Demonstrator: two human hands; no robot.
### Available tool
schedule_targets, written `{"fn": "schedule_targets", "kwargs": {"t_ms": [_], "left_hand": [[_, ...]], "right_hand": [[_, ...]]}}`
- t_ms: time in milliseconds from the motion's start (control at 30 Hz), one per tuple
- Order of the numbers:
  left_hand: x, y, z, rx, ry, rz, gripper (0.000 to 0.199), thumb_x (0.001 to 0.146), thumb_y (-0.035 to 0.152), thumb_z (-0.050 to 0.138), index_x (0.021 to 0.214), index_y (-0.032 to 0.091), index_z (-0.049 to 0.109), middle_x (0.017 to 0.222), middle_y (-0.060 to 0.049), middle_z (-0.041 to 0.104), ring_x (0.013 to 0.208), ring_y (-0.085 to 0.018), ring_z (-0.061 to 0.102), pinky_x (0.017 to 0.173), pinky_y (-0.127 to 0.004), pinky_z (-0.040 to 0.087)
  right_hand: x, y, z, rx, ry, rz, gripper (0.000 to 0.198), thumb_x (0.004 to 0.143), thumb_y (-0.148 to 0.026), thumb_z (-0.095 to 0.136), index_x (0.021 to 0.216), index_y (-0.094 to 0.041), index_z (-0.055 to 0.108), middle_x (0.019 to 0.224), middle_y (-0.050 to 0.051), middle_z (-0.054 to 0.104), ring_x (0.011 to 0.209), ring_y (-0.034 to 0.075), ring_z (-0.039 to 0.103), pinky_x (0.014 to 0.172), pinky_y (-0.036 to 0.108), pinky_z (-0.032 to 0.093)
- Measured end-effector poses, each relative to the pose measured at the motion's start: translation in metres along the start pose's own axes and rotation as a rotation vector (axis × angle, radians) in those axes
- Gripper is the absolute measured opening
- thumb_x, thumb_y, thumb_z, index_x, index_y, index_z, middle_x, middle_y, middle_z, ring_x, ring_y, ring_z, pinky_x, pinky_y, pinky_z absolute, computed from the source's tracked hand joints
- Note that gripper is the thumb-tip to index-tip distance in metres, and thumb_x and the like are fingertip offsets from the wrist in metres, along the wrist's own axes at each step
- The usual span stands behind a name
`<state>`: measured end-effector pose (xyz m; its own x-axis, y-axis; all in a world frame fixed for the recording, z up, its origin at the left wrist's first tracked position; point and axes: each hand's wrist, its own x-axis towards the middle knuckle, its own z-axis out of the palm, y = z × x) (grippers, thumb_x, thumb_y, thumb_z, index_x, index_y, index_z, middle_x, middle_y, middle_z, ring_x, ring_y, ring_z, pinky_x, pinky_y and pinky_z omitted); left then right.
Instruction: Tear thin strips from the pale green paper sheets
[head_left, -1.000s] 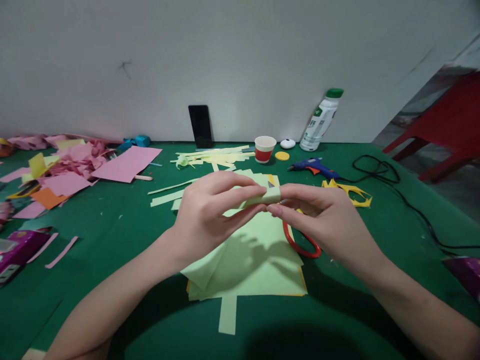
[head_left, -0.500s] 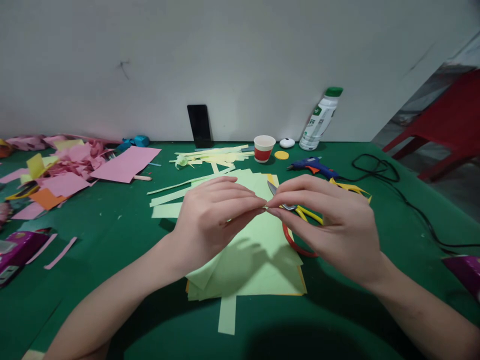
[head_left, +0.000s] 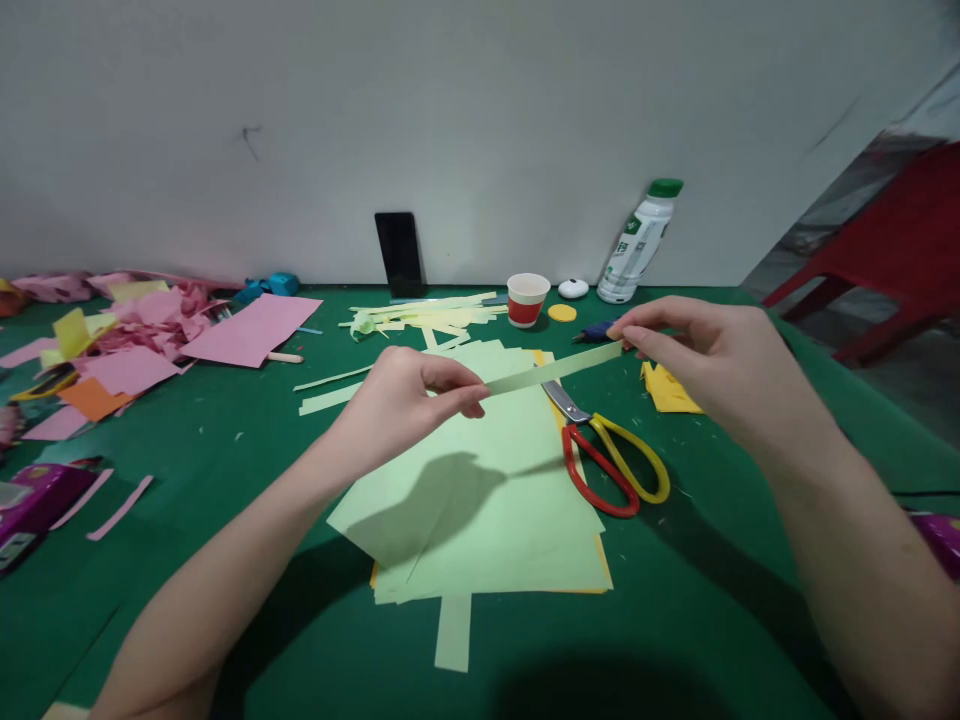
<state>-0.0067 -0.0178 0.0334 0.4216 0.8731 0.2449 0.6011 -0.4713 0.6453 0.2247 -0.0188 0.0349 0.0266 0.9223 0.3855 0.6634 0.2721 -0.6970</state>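
A narrow light green paper strip (head_left: 551, 369) is stretched between my two hands, its right end higher than its left. My left hand (head_left: 412, 400) pinches one end between thumb and fingers. The other end is pinched by my right hand (head_left: 697, 365), which is raised over the right side. Beneath lies a stack of light green paper sheets (head_left: 487, 530) with orange edges peeking out. Scissors (head_left: 600, 450) with one red and one yellow handle rest at the stack's right edge, blades partly under the strip.
Cut green strips (head_left: 420, 315), a paper cup (head_left: 528, 300) and a phone (head_left: 400, 255) stand or lie by the wall. A bottle (head_left: 637, 245) leans there. Pink scraps (head_left: 169, 325) cover the left. My right hand partly hides a glue gun (head_left: 596, 331); yellow paper (head_left: 670, 392) lies below it.
My hands, fingertips together before, have moved apart. My right hand went right and up, drawing the green strip out straight between them. The scissors are now more exposed.
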Motion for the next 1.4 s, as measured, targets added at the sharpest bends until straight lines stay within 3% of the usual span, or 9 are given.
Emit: {"fn": "schedule_targets", "kwargs": {"t_ms": [100,200,267,400,600,800,900,1067,1400], "left_hand": [[0.001,-0.001,0.005,-0.086,-0.110,-0.088,0.020,0.079,0.028,0.055,0.070,0.015,0.068,0.062,-0.001,0.069,0.057,-0.013,0.064,0.048,-0.019,0.046],[-0.001,0.002,0.010,-0.108,-0.168,-0.083,0.022,0.080,0.029,0.053,0.071,0.016,0.068,0.064,-0.001,0.069,0.060,-0.013,0.063,0.054,-0.020,0.047],[-0.004,0.005,0.014,-0.109,-0.202,-0.051,0.022,0.081,0.028,0.052,0.071,0.016,0.067,0.065,0.000,0.069,0.060,-0.012,0.062,0.055,-0.020,0.046],[-0.010,0.012,0.018,-0.079,-0.223,0.020,0.020,0.082,0.022,0.052,0.070,0.015,0.067,0.063,0.001,0.068,0.054,-0.009,0.059,0.052,-0.018,0.043],[-0.010,0.012,0.007,0.017,-0.185,0.038,0.020,0.081,0.021,0.052,0.070,0.016,0.068,0.063,0.000,0.068,0.051,-0.010,0.059,0.045,-0.018,0.040],[-0.008,0.005,-0.001,0.073,-0.154,0.034,0.022,0.081,0.026,0.051,0.072,0.017,0.068,0.062,0.000,0.068,0.048,-0.010,0.057,0.040,-0.018,0.038],[-0.008,0.006,0.007,0.052,-0.184,0.023,0.024,0.082,0.027,0.050,0.072,0.016,0.068,0.063,0.000,0.068,0.049,-0.010,0.056,0.042,-0.019,0.037],[-0.009,0.011,0.017,-0.019,-0.249,0.053,0.022,0.083,0.024,0.050,0.073,0.016,0.068,0.067,0.000,0.069,0.054,-0.009,0.058,0.051,-0.019,0.041],[0.002,-0.007,0.001,-0.005,-0.316,-0.087,0.025,0.081,0.029,0.048,0.073,0.016,0.068,0.065,0.000,0.069,0.038,-0.006,0.041,0.033,-0.017,0.026]], "right_hand": [[-0.005,-0.002,0.012,-0.146,0.055,-0.224,0.013,0.078,-0.017,0.051,0.085,-0.019,0.062,0.093,0.007,0.064,0.085,0.020,0.058,0.073,0.035,0.045],[-0.018,-0.008,0.027,-0.199,-0.093,-0.481,0.013,0.079,-0.016,0.051,0.083,-0.017,0.063,0.090,0.008,0.066,0.088,0.021,0.057,0.079,0.036,0.044],[-0.027,-0.013,0.035,-0.196,-0.207,-0.548,0.014,0.081,-0.017,0.050,0.081,-0.016,0.064,0.084,0.007,0.067,0.085,0.021,0.057,0.078,0.036,0.044],[-0.034,-0.021,0.036,-0.146,-0.353,-0.486,0.018,0.081,-0.016,0.049,0.073,-0.017,0.065,0.073,0.004,0.067,0.073,0.018,0.057,0.070,0.033,0.044],[-0.017,-0.011,0.009,-0.167,-0.378,-0.322,0.016,0.076,-0.020,0.053,0.070,-0.020,0.068,0.076,0.003,0.070,0.071,0.019,0.061,0.064,0.032,0.045],[-0.003,0.014,-0.011,-0.442,-0.214,-0.153,0.016,0.073,-0.023,0.055,0.062,-0.021,0.067,0.077,0.005,0.070,0.072,0.026,0.062,0.061,0.038,0.044],[-0.010,0.004,0.000,-0.429,-0.094,-0.257,0.017,0.077,-0.021,0.052,0.071,-0.017,0.067,0.083,0.007,0.069,0.078,0.027,0.061,0.070,0.041,0.044],[-0.028,-0.020,0.023,-0.235,-0.383,-0.504,0.019,0.080,-0.016,0.047,0.076,-0.017,0.066,0.082,0.004,0.068,0.078,0.019,0.060,0.074,0.033,0.045],[-0.007,0.001,-0.003,-0.317,-0.439,-0.142,0.017,0.076,-0.028,0.051,0.069,-0.020,0.064,0.076,0.002,0.068,0.067,0.019,0.060,0.055,0.029,0.043]]}}
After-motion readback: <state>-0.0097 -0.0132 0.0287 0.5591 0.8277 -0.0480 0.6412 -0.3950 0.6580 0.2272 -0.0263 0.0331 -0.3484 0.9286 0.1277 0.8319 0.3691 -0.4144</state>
